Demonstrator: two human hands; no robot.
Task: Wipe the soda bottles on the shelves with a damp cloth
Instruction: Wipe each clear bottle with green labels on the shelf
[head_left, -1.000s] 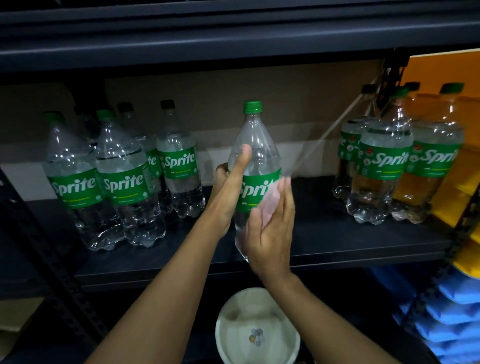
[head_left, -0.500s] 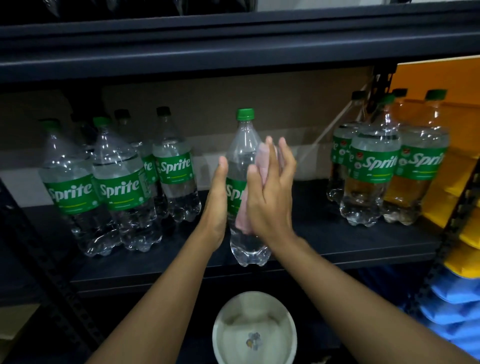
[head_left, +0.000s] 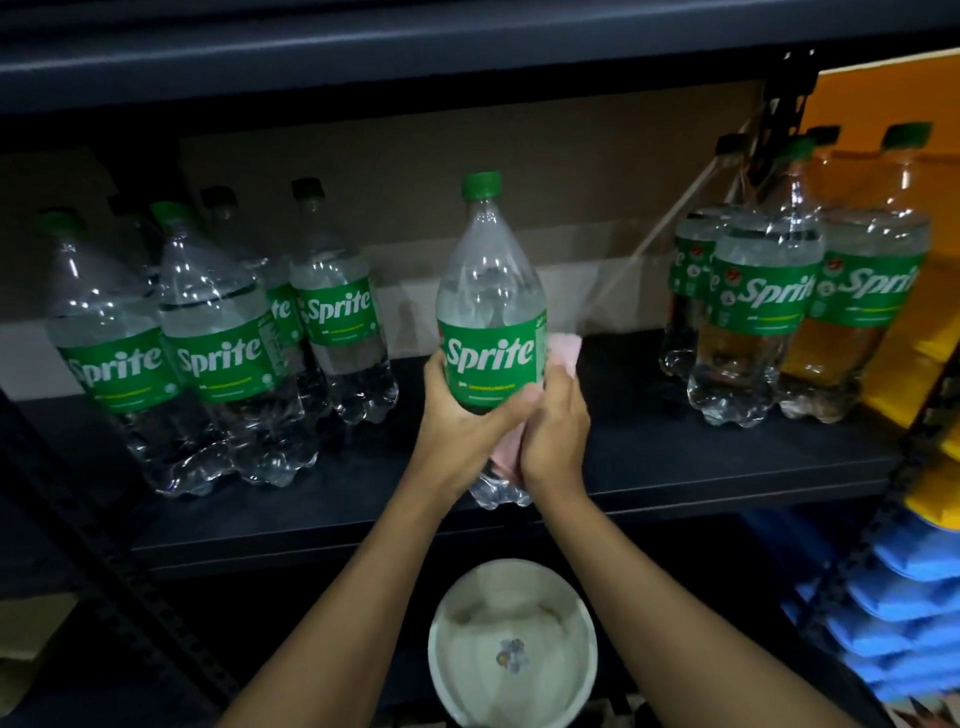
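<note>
A clear Sprite bottle (head_left: 488, 312) with a green cap and label is held upright above the front of the dark shelf (head_left: 675, 457), its label facing me. My left hand (head_left: 460, 431) grips its lower body from the left, thumb across the front. My right hand (head_left: 556, 431) holds a pale pink cloth (head_left: 563, 351) against the bottle's right side and lower part; the cloth shows above and below that hand. Several more Sprite bottles stand in a group at the left (head_left: 223, 353) and another at the right (head_left: 763, 312).
A white bowl (head_left: 511, 644) with liquid sits below the shelf, between my forearms. Yellow bins (head_left: 930, 364) and blue bins (head_left: 893, 613) fill the right side. A black perforated upright (head_left: 104, 571) runs at lower left. Another shelf board (head_left: 363, 57) lies overhead.
The bottle has turned so its label faces me. My right hand with the cloth slid from the upper body down to the lower right side. My left hand now wraps the bottle's lower front.
</note>
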